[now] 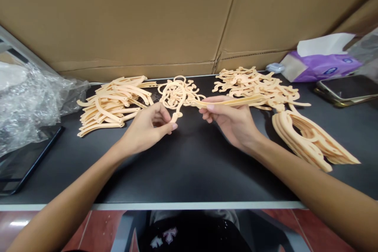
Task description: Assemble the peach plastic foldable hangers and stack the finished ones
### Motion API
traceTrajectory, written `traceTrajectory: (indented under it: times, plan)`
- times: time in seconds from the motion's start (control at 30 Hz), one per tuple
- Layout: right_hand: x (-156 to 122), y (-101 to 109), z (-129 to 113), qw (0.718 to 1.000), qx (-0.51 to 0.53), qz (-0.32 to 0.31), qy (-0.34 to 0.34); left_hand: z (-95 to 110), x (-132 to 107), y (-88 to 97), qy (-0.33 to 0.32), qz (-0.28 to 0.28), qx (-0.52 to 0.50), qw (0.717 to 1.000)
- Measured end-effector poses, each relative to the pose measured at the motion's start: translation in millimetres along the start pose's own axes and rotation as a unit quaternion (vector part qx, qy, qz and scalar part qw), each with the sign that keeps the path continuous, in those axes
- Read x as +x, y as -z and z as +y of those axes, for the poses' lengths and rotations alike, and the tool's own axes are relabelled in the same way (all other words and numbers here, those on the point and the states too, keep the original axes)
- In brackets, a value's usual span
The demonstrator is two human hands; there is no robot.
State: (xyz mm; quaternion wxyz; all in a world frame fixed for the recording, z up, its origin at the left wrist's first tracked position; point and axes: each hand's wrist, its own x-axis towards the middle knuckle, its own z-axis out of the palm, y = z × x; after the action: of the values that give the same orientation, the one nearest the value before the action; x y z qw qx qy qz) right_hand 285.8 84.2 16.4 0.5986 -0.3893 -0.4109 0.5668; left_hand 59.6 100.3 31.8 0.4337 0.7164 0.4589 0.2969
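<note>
My left hand [150, 124] pinches the stem of a peach plastic hook piece [178, 104] just above the black table [189, 165]. My right hand [233, 120] grips a long curved peach hanger arm [236, 101] that reaches right over the table. The hook and the arm meet between my hands. Behind them lies a small tangle of loose hooks [178, 90]. A pile of curved arms [113, 102] lies at the left, and another heap of peach parts [254, 84] at the back right. A neat stack of hangers [310, 136] rests by my right forearm.
Cardboard sheets [177, 19] stand as a wall behind the table. Crumpled clear plastic [26, 102] and a dark tablet [20, 161] are at the left. A purple tissue pack [321, 63] and a phone [345, 88] sit at the right rear.
</note>
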Motion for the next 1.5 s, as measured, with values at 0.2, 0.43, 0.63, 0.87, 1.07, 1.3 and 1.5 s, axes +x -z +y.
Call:
traceTrajectory:
  times: [0.2,0.43,0.63,0.87,1.07,1.3,1.5]
  plan:
    - [1.5,1.9,4.9,0.999,-0.048,-0.011,0.001,-3.3,0.7,-4.2,-0.064,0.034,0.034,0.997]
    - [3.4,5.2,11.5,0.995,-0.059,-0.074,-0.028,-4.6,-0.5,-5.3,-0.147,0.027,0.09,0.985]
    - [3.9,7.2,8.8,0.992,-0.063,-0.109,-0.022,-10.4,2.4,-4.0,-0.265,-0.014,0.181,0.947]
    - [6.7,8.8,7.9,0.989,-0.057,-0.134,-0.035,-13.3,3.1,0.4,-0.324,-0.061,0.288,0.899]
    - [7.1,11.9,7.1,0.985,-0.114,-0.127,-0.02,-15.4,4.3,1.8,-0.361,-0.024,0.366,0.857]
    - [6.3,9.1,5.4,0.983,-0.14,-0.114,-0.027,-18.7,4.5,0.3,-0.375,-0.015,0.375,0.847]
    - [6.7,9.3,5.7,0.983,-0.135,-0.116,-0.033,-23.9,4.7,-1.3,-0.385,-0.008,0.33,0.862]
